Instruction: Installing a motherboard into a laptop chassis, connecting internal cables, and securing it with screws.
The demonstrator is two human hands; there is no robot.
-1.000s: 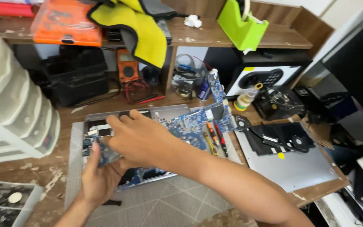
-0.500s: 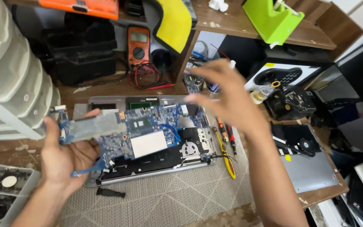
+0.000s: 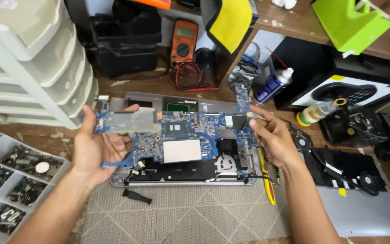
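- Cluttered wooden desk (image 3: 132, 86); grey woven mat (image 3: 181, 217) at the near edge; wooden shelf above, at the back.
- One open silver laptop base (image 3: 181, 178) on the mat and desk.
- One blue motherboard (image 3: 181, 135), held level just above the base.
- One orange multimeter (image 3: 183, 40), one spray can (image 3: 271, 86), one white drawer stack (image 3: 32, 63), one compartment tray (image 3: 5, 180) of small parts.
- Left hand (image 3: 98, 147): palm up under the board's left end, thumb on top, grip closed on it.
- Right hand (image 3: 271, 138): fingers pinching the board's right edge, wrist angled inward.
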